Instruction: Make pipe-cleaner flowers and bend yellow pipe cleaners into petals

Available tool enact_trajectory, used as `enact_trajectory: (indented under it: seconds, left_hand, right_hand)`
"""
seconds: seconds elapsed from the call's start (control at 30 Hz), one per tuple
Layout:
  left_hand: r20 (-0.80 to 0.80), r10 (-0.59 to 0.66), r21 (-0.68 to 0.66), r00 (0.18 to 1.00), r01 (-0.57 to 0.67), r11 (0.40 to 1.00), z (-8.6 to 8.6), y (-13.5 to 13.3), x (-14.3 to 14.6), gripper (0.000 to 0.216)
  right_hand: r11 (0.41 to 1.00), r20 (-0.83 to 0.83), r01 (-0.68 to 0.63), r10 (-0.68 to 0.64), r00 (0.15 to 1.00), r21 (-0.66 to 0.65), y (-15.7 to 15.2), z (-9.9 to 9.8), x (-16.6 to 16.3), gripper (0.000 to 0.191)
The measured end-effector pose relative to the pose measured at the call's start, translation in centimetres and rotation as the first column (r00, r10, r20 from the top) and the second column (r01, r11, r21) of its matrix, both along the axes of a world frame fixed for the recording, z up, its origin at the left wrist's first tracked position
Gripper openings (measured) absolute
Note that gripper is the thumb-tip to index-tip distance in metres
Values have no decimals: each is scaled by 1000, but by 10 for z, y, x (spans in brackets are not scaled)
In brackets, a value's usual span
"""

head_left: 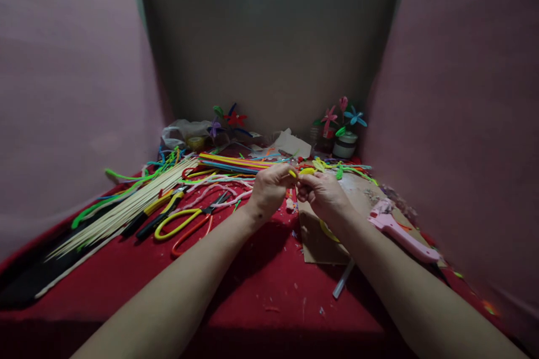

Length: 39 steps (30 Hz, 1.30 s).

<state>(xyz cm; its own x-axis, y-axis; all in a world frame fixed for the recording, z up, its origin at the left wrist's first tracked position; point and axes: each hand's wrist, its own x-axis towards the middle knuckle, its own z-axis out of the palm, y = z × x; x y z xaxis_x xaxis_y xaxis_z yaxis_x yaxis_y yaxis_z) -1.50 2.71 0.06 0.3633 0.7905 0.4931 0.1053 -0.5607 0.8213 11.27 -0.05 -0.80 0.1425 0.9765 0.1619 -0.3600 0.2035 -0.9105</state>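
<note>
Head view: a pink glue gun [404, 238] lies at the R side of a brown cardboard sheet [315, 244], w/ a clear stick [343, 280] just off the sheet's near edge. R forearm crosses the sheet, hiding much of it & part of a yellow loop [328, 231]. Well L of the sheet: yellow-&-red-handled scissors [206, 210], then yellow-&-black-handled pliers [162, 205], then a bundle of pale sticks [130, 205]. Beyond the sheet's far L corner, a pile of multicol. fuzzy stems [231, 161]; farther back, white paper [292, 143], a plastic bag [185, 129], a red flower [236, 118] to the L, & a blue flower [354, 116] by a lidded jar [345, 146] straight behind the sheet.

Under & around the sheet, red cloth [252, 303] w/ scattered scraps; pinkish drapes [463, 95] both sides, a dim grey wall [269, 39] at back.

A small yellow piece [306, 171], bright & apparently fuzzy, is held up over the sheet's far L corner, pinched btwn fingertips of L hand [273, 185] & R hand [324, 193], both grips narrow, hands close tog.; exact shape partly hidden by fingers.
</note>
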Motion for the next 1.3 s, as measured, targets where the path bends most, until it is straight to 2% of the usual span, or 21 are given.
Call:
enact_trajectory:
  seconds: [0.07,0.13,0.23,0.3,0.37,0.5,0.57,0.63,0.67,0.73,0.77,0.8,0.83,0.93,1.0,1.07,1.1,1.17,1.23,1.27,1.3]
  left_hand:
    - [-120,52,186,991,-29,982,0,0,-3,8]
    - [-147,26,193,989,3,981,2,1,-4,10]
    - [32,-151,-139,988,154,978,6,5,-5,10]
    - [189,-282,-401,941,336,852,9,8,-5,17]
    - [269,-358,-556,894,448,700,11,10,-7,22]
    - [266,-370,-674,890,446,589,15,10,-14,17]
    - [252,-378,-685,891,440,580,17,10,-16,15]
    - [197,-395,-657,898,419,626,19,9,-16,17]
    - [133,-394,-617,909,387,685,19,8,-15,19]
    - [-80,-305,-415,949,247,876,18,5,-11,23]
    - [-198,-191,-228,961,145,963,17,3,-8,22]
    - [-294,-41,1,955,43,999,15,1,-6,20]
    - [-357,118,240,927,-31,970,12,-2,-4,17]
    - [-410,449,733,794,-7,681,4,-8,0,13]
    - [-406,555,846,726,68,529,0,-9,1,16]
    - [-373,612,874,697,43,485,-2,-8,2,18]
    - [-368,613,857,699,0,515,-2,-7,2,18]
    - [-404,529,721,747,-97,687,0,-3,3,16]
    - [-447,292,398,845,-105,912,3,2,3,15]
    - [-432,128,183,893,-52,982,5,4,2,17]
    - [-386,-40,-33,922,30,999,8,6,1,19]
  right_hand:
    - [1000,-33,-17,17,999,-6,1,0,1,12]
    - [1000,-46,-20,19,999,-13,1,1,2,13]
    - [1000,-27,-4,3,1000,-17,1,2,4,13]
    - [1000,31,3,-3,1000,15,0,3,5,14]
    - [999,102,1,-6,995,54,-1,4,5,14]
    - [995,196,8,-28,980,101,-4,4,3,10]
    - [992,229,20,-47,972,121,-5,4,3,9]
    - [990,260,46,-79,962,131,-6,5,2,8]
    - [989,275,67,-102,956,134,-7,6,2,7]
    - [985,288,115,-147,946,126,-8,7,1,6]
    - [985,279,134,-161,947,112,-8,7,0,6]
    - [986,257,144,-162,953,89,-8,7,0,7]
    - [988,219,143,-152,964,55,-7,7,0,9]
    - [993,49,82,-78,996,-80,-3,5,0,18]
    - [991,-41,41,-47,998,-125,-1,3,1,20]
    - [995,-45,30,-35,998,-100,0,1,2,21]
    - [997,-10,36,-37,999,-66,0,1,2,21]
    - [999,100,53,-54,994,12,0,1,4,17]
    - [995,219,76,-90,972,70,0,1,6,12]
    - [992,270,89,-109,957,87,0,1,7,10]
    - [990,313,103,-130,941,100,0,1,7,9]
